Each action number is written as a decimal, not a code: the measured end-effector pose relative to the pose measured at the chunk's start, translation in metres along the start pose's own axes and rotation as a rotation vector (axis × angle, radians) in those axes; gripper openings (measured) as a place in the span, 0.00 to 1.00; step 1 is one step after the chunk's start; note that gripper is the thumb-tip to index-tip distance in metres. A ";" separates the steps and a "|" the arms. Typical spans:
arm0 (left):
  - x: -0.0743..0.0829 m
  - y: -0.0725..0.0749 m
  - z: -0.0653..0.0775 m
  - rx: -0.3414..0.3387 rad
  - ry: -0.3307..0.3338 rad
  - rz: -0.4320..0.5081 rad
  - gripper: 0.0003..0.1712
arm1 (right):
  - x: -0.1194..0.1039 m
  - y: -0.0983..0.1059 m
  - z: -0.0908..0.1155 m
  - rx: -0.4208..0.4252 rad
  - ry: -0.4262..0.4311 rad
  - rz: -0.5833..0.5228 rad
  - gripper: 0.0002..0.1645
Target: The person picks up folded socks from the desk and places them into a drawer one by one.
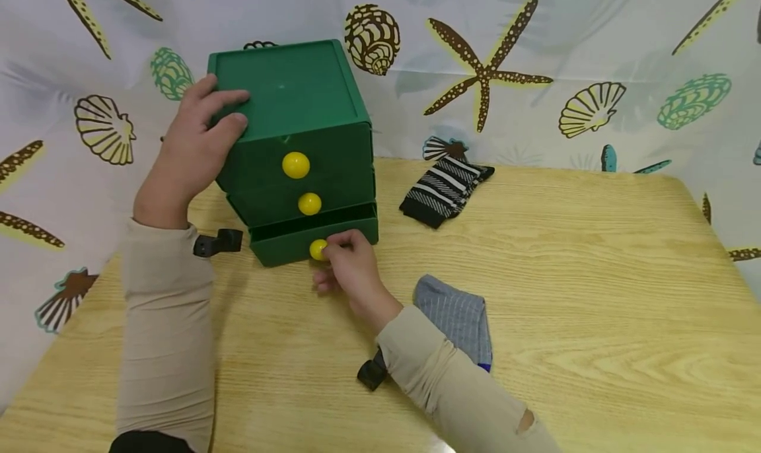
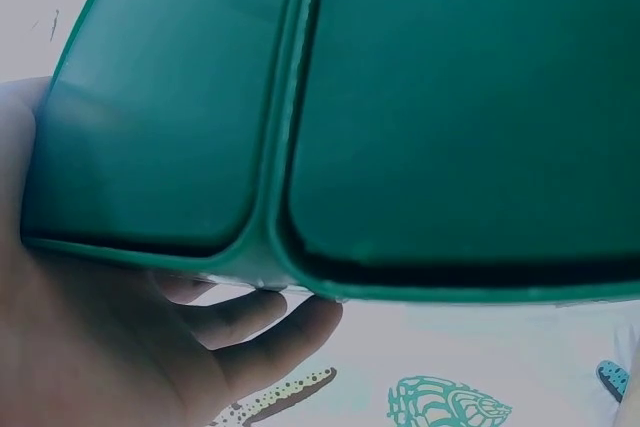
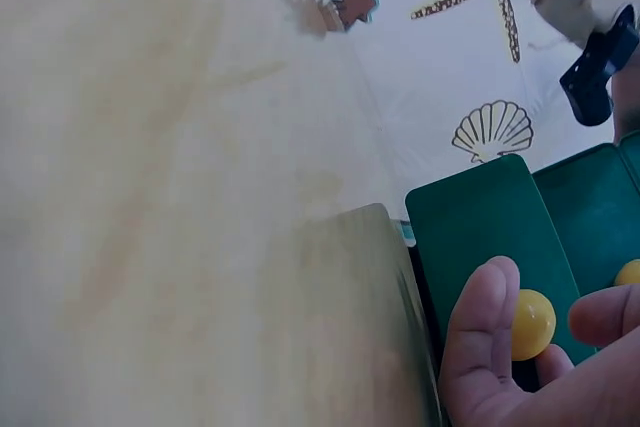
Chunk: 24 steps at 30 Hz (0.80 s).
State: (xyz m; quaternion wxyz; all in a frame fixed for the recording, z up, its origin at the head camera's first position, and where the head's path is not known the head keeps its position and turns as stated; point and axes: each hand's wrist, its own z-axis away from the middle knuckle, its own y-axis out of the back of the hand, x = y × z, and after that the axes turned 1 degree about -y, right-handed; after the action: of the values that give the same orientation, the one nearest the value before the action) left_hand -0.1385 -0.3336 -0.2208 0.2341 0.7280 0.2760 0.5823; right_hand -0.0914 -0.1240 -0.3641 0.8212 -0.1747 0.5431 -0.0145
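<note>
A green three-drawer cabinet [image 1: 279, 90] with yellow ball knobs stands at the table's left back. Its bottom drawer [image 1: 273, 247] is pulled out a little; the two upper ones look closed. At the cabinet's upper left edge, my left hand [image 1: 199, 133] rests with thumb and fingers spread on the top. The left wrist view shows the cabinet's green side [image 2: 450, 127] and that hand's fingers along its edge. My right hand [image 1: 357, 271] holds the bottom drawer's yellow knob [image 1: 318, 249] between thumb and fingers. In the right wrist view its fingers stand around the knob [image 3: 533, 325].
A black-and-white striped pair of socks [image 1: 442, 192] lies right of the cabinet. A grey sock [image 1: 454, 317] lies nearer, partly hidden by my right sleeve. The wooden table [image 1: 594, 275] reaches a patterned cloth [image 1: 523, 109] behind. Black wrist cameras [image 1: 372, 372] are worn on both sleeves.
</note>
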 end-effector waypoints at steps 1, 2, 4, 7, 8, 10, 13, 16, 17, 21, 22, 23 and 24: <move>0.000 0.000 0.000 0.001 0.003 -0.004 0.34 | 0.000 0.001 0.002 -0.008 -0.006 0.003 0.09; 0.000 0.000 0.000 0.002 0.005 -0.008 0.34 | 0.000 0.003 0.005 -0.017 -0.013 0.007 0.09; 0.000 0.000 -0.001 0.003 0.010 -0.012 0.34 | 0.001 0.006 0.011 -0.029 -0.026 0.011 0.10; 0.000 -0.001 -0.002 0.006 0.015 -0.017 0.34 | 0.002 0.011 0.018 -0.051 -0.032 0.019 0.10; -0.001 -0.001 -0.002 0.007 0.017 -0.018 0.34 | 0.003 0.013 0.021 -0.056 -0.032 0.019 0.10; -0.001 -0.001 -0.002 0.009 0.020 -0.022 0.34 | 0.004 0.015 0.026 -0.067 -0.034 0.013 0.09; -0.001 0.000 -0.002 0.009 0.028 -0.024 0.34 | 0.005 0.019 0.032 -0.080 -0.036 0.004 0.09; -0.001 0.000 -0.003 0.009 0.032 -0.024 0.34 | 0.007 0.022 0.036 -0.095 -0.043 -0.007 0.10; 0.000 0.000 -0.003 0.010 0.033 -0.024 0.34 | 0.008 0.023 0.038 -0.102 -0.044 -0.010 0.10; 0.001 0.000 -0.003 0.012 0.034 -0.022 0.34 | 0.009 0.026 0.041 -0.131 -0.045 -0.019 0.11; 0.001 -0.001 -0.003 0.012 0.034 -0.019 0.34 | 0.010 0.027 0.042 -0.138 -0.046 -0.021 0.11; 0.001 -0.001 -0.002 0.012 0.033 -0.016 0.34 | 0.010 0.028 0.043 -0.142 -0.047 -0.022 0.12; 0.001 -0.001 -0.002 0.011 0.031 -0.015 0.34 | 0.010 0.029 0.044 -0.145 -0.049 -0.024 0.12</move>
State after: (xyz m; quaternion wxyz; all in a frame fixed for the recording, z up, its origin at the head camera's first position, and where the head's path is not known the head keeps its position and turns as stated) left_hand -0.1408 -0.3324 -0.2205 0.2300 0.7182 0.2881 0.5902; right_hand -0.0529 -0.0874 -0.3665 0.8190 -0.2405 0.5205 0.0195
